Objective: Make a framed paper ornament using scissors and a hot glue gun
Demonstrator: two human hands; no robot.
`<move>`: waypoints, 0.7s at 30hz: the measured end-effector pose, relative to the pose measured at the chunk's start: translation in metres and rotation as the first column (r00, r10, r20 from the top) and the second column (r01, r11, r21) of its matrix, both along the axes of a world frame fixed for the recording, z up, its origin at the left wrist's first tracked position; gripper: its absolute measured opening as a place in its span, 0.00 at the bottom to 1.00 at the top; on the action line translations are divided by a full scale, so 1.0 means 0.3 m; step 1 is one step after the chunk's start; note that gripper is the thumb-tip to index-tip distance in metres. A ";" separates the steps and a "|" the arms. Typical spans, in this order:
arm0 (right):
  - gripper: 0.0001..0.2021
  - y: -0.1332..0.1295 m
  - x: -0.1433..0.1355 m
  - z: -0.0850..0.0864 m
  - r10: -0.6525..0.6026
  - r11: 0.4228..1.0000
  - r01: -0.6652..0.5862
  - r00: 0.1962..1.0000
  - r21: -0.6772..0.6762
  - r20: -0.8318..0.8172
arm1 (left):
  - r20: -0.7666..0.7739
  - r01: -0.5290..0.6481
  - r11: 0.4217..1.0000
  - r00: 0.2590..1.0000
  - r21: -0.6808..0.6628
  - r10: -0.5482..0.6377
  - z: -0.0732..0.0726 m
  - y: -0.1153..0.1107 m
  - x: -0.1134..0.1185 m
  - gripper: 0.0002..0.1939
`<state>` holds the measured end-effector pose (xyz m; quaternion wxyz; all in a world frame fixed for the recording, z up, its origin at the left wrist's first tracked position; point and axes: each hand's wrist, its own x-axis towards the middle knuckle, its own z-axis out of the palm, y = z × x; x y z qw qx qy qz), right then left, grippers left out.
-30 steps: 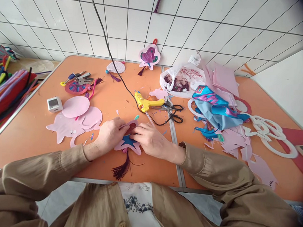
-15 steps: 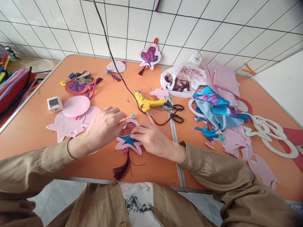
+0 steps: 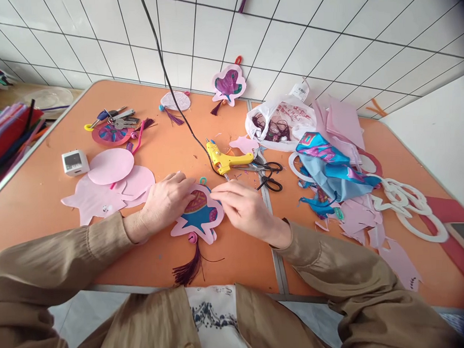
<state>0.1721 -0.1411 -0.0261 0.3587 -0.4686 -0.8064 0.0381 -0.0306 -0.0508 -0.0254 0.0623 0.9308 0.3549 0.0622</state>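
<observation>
A pink felt pendant [image 3: 197, 218] with a blue and patterned fabric centre lies on the orange table in front of me. It has a small teal loop at its top, with a pink bell [image 3: 192, 238] and a dark purple tassel [image 3: 187, 267] below. My left hand [image 3: 166, 199] grips the pendant's upper left edge with bent fingers. Just over its right edge, my right hand [image 3: 245, 209] has thumb and fingers pinched together. Whatever is between those fingertips is too small to make out.
Behind the pendant lie a yellow glue gun [image 3: 227, 158] with its black cord and dark-handled scissors [image 3: 272, 175]. Pink felt pieces [image 3: 112, 165] and a white charger [image 3: 75, 162] are on the left. Blue fabric [image 3: 330, 165], felt scraps and a plastic bag [image 3: 302, 121] occupy the right.
My right hand has come off the pendant's middle and moved right, baring its patterned right side. My left hand has shifted slightly right and down. The view has moved a little.
</observation>
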 end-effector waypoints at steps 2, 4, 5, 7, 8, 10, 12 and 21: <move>0.16 0.024 0.037 0.026 -0.085 0.996 0.085 0.996 0.003 0.019 | 0.008 -0.003 1.000 1.000 0.006 0.003 -0.004 -0.003 -0.004 0.13; 0.17 0.058 0.081 0.044 -0.175 0.984 0.176 0.982 0.003 0.069 | 0.013 0.004 0.999 1.000 0.033 -0.004 -0.005 -0.010 -0.006 0.12; 0.18 0.078 0.104 0.047 -0.212 0.977 0.214 0.971 -0.003 0.112 | 0.017 0.009 0.998 1.000 0.057 -0.010 -0.005 -0.014 -0.006 0.12; 0.20 0.118 0.145 0.041 -0.275 0.959 0.284 0.941 -0.017 0.197 | 0.021 0.023 0.994 0.999 0.109 -0.025 -0.004 -0.020 -0.007 0.13; 0.21 0.136 0.162 0.033 -0.286 0.953 0.301 0.927 -0.025 0.241 | 0.019 0.029 0.991 0.999 0.131 -0.032 -0.003 -0.022 -0.007 0.13; 0.22 0.165 0.185 0.012 -0.287 0.946 0.319 0.904 -0.053 0.317 | 0.009 0.039 0.986 0.999 0.163 -0.041 -0.003 -0.023 -0.008 0.13; 0.22 0.183 0.198 -0.009 -0.284 0.941 0.330 0.889 -0.072 0.360 | 0.008 0.050 0.981 0.999 0.187 -0.053 -0.005 -0.022 -0.010 0.13; 0.28 0.199 0.222 -0.048 -0.303 0.938 0.337 0.912 -0.084 0.276 | 0.202 0.122 0.955 0.963 0.270 -0.180 -0.025 -0.021 -0.010 0.14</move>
